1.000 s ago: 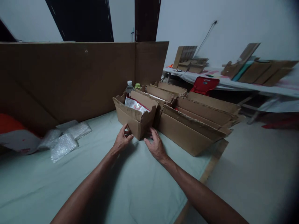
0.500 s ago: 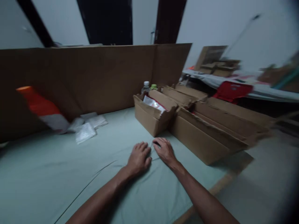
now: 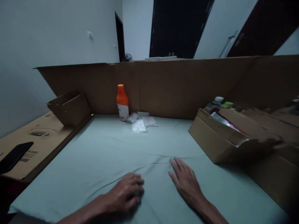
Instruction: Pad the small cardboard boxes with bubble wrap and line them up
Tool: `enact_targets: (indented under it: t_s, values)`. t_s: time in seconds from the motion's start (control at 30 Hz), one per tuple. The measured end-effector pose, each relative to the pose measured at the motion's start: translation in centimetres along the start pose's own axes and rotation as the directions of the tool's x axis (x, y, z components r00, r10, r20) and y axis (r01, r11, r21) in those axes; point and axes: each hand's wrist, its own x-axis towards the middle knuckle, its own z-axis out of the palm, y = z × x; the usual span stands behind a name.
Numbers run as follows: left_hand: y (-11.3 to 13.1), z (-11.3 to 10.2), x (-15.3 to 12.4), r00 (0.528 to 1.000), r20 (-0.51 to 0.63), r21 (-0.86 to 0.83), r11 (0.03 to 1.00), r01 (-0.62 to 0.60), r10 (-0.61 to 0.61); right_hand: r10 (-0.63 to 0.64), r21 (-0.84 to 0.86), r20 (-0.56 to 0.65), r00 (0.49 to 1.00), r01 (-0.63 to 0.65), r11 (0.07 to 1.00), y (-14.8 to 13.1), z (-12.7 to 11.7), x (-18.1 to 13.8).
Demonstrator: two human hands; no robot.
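Observation:
My left hand (image 3: 129,191) rests low on the pale green cloth (image 3: 102,155), its fingers loosely bent with a gap to the thumb, and nothing shows in it. To its right, my right hand (image 3: 187,182) lies flat on the same cloth, fingers stretched out, holding nothing. A long crease runs through the cloth near the left hand, with smaller wrinkles between the hands. Clear plastic packets (image 3: 139,126) lie farther back, beside an upright orange and white bottle (image 3: 122,104). Both hands are well apart from these.
Cardboard boxes (image 3: 210,140) stand at the right; the nearest holds a shiny packet. A clear bottle (image 3: 214,103) and a green cap (image 3: 227,105) show behind it. A cardboard wall (image 3: 168,88) borders the back. Leftward are another box (image 3: 70,109) and a dark phone (image 3: 16,155).
The view has swung left, bringing the left box and phone into sight. My hands have moved apart; the right one has flattened with its fingers stretched, while the left fingers are more bent.

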Motion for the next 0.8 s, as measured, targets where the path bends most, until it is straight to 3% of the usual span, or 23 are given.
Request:
enact_targets:
  t_s: [0.03,0.07,0.2,0.3,0.4,0.5,0.57,0.63,0.7,0.8]
  values:
    - [-2.0,-1.9,-0.5,0.991,-0.115,0.04,0.996,0.076,-0.071,-0.045,0.037,0.029,0.999,0.044,0.998,-2.3,0.3,0.9]
    - [-4.1,-4.2,-0.7,0.946,-0.274,0.094,0.974,0.206,-0.174,-0.095,0.082,0.069,0.993,0.089,0.993,-4.7,0.5,1.8]
    - [-12.5,-16.4,-0.7,0.699,-0.626,0.145,0.829,0.54,-0.345,-0.319,0.316,0.26,0.911,0.232,0.92,-14.1,0.1,5.0]
    - [-16.3,-25.6,-0.7,0.523,-0.776,0.159,0.692,0.704,-0.353,-0.456,0.476,0.326,0.828,0.273,0.836,-18.5,0.0,6.2]
    - [-18.0,-31.8,-1.1,0.466,-0.808,0.206,0.569,0.796,-0.36,-0.526,0.552,0.314,0.791,0.299,0.779,-19.7,0.5,6.7]
    - [-19.4,-34.7,-1.4,0.412,-0.807,0.216,0.438,0.872,-0.422,-0.548,0.559,0.255,0.797,0.341,0.756,-19.2,1.4,6.8]
    - [-20.4,-35.5,-1.4,0.376,-0.794,0.211,0.364,0.907,-0.478,-0.556,0.552,0.219,0.802,0.368,0.748,-18.8,1.8,6.8]
    - [-21.1,-35.8,-1.3,0.368,-0.769,0.223,0.321,0.92,-0.523,-0.55,0.546,0.185,0.814,0.38,0.746,-18.6,1.8,6.7]
    - [-20.9,-35.4,-1.3,0.387,-0.742,0.249,0.311,0.917,-0.548,-0.522,0.55,0.143,0.841,0.371,0.748,-18.7,1.6,6.6]
    - [-18.6,-33.8,-2.0,0.464,-0.69,0.302,0.361,0.882,-0.556,-0.467,0.576,0.091,0.88,0.336,0.745,-18.9,1.0,6.5]
